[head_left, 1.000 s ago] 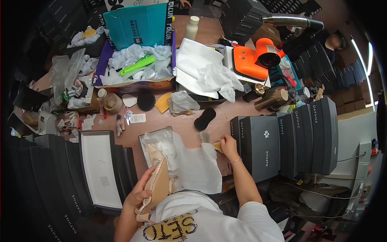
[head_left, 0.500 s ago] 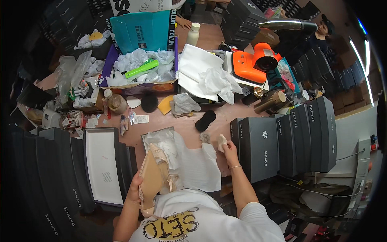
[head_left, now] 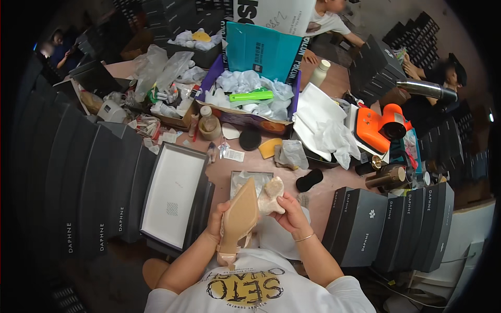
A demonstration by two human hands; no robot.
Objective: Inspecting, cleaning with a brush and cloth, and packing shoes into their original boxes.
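Observation:
My left hand (head_left: 215,221) is closed around the side of a beige pointed-toe shoe (head_left: 240,211). Its tan sole faces up, with the toe pointing away from me and the heel near my shirt. My right hand (head_left: 293,213) pinches a crumpled cream cloth (head_left: 271,195) right beside the shoe's toe; whether the two touch I cannot tell. Behind the shoe lies a small open box (head_left: 266,177) with white tissue in it, partly hidden. A sheet of white paper (head_left: 284,240) spreads beneath my right hand.
Dark grey shoe boxes (head_left: 347,224) stand in rows at right and left. An upturned box part with a white inside (head_left: 175,193) leans at left. Beyond are a black pad (head_left: 309,180), a purple carton (head_left: 261,121) of tissue and an orange machine (head_left: 373,128). Other people work at the far side.
My right hand has brought the cream cloth leftward to the shoe's toe. My left hand still holds the shoe, now more upright and central. The whole view has swung to the left.

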